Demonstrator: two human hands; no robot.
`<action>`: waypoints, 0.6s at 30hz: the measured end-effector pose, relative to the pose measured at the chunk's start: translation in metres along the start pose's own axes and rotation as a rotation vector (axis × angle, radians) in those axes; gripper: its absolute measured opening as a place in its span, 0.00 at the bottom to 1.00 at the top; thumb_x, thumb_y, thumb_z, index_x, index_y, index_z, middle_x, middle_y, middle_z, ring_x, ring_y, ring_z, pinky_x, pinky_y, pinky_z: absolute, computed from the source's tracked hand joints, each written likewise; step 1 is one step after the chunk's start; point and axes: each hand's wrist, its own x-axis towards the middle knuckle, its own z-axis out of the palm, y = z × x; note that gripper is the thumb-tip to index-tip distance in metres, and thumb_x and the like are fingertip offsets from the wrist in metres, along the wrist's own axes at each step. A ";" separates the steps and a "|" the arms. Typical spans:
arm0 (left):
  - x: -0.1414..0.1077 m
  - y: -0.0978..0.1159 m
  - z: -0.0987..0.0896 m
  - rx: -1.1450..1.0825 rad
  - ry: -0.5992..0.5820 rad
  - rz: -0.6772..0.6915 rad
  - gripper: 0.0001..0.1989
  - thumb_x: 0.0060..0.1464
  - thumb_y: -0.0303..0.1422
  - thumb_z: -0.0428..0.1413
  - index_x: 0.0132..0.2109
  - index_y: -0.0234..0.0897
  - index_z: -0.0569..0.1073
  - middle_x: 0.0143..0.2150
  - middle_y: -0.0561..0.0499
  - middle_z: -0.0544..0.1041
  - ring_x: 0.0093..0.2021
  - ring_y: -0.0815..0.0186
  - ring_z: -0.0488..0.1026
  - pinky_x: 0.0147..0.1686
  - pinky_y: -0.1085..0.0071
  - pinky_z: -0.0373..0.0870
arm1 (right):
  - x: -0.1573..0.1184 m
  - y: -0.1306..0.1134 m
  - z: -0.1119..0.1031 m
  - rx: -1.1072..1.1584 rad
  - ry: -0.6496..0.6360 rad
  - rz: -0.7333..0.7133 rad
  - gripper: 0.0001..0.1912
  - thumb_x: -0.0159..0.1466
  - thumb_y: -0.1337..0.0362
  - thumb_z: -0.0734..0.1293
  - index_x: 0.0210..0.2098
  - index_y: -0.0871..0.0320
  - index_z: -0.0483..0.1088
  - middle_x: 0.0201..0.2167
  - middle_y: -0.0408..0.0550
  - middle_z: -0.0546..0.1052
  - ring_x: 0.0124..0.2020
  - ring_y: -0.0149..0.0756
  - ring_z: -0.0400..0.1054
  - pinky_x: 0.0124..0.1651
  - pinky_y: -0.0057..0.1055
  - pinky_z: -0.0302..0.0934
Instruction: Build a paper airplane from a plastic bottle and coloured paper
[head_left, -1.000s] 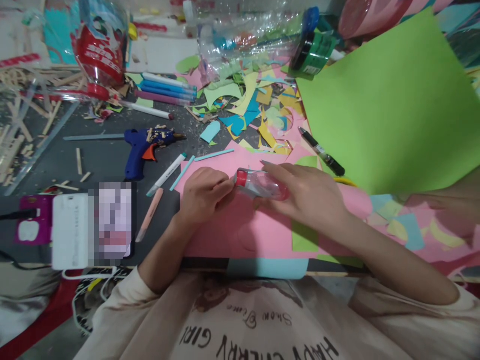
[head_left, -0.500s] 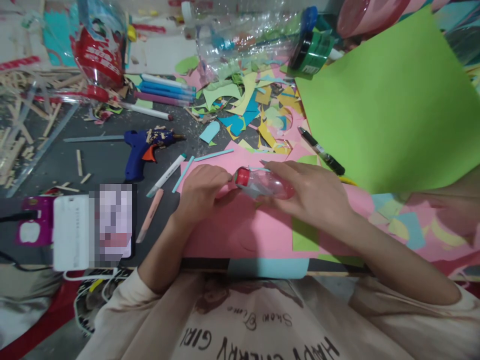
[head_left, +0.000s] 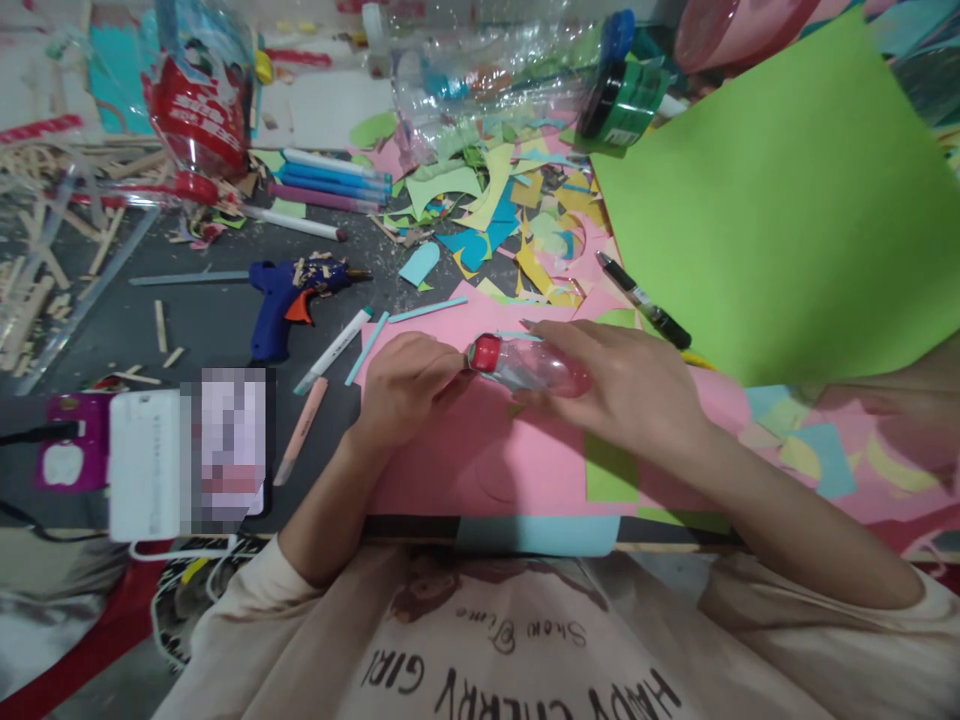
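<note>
A small clear plastic bottle with a red cap lies on its side above the pink paper, its cap toward the left. My right hand is wrapped around the bottle's base end, fingers above and thumb below. At the cap end, my left hand is closed, thumb and forefinger pinched together close to the cap. Whatever may be in that pinch is too small to make out. Thin light-blue paper strips lie beside my left hand.
Left of my hands lie a blue glue gun, markers and a phone. Paper scraps cover the table's middle. A green sheet and a black pen are at the right. Another person's arm shows at the right edge.
My left hand has turned slightly and its fingers have drawn more tightly together beside the cap. The bottle and my right hand have hardly moved.
</note>
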 end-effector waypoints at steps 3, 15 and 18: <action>-0.001 0.002 0.003 0.186 0.101 0.144 0.15 0.66 0.36 0.51 0.29 0.41 0.68 0.24 0.55 0.72 0.27 0.67 0.67 0.34 0.66 0.65 | 0.000 0.000 0.000 0.003 -0.022 0.014 0.26 0.66 0.45 0.62 0.52 0.55 0.75 0.39 0.54 0.83 0.37 0.49 0.76 0.33 0.36 0.59; -0.001 0.006 0.007 0.211 0.175 0.190 0.15 0.65 0.31 0.53 0.27 0.40 0.65 0.22 0.56 0.69 0.25 0.68 0.67 0.32 0.69 0.65 | -0.001 0.002 0.001 0.005 0.046 -0.004 0.27 0.66 0.42 0.61 0.51 0.56 0.76 0.37 0.53 0.83 0.34 0.46 0.75 0.31 0.34 0.57; -0.002 0.006 0.008 0.211 0.168 0.185 0.14 0.63 0.30 0.54 0.27 0.40 0.65 0.22 0.56 0.70 0.26 0.68 0.68 0.32 0.69 0.65 | -0.001 0.002 0.002 -0.008 0.063 -0.001 0.27 0.66 0.43 0.62 0.51 0.56 0.76 0.37 0.53 0.83 0.34 0.46 0.76 0.31 0.34 0.57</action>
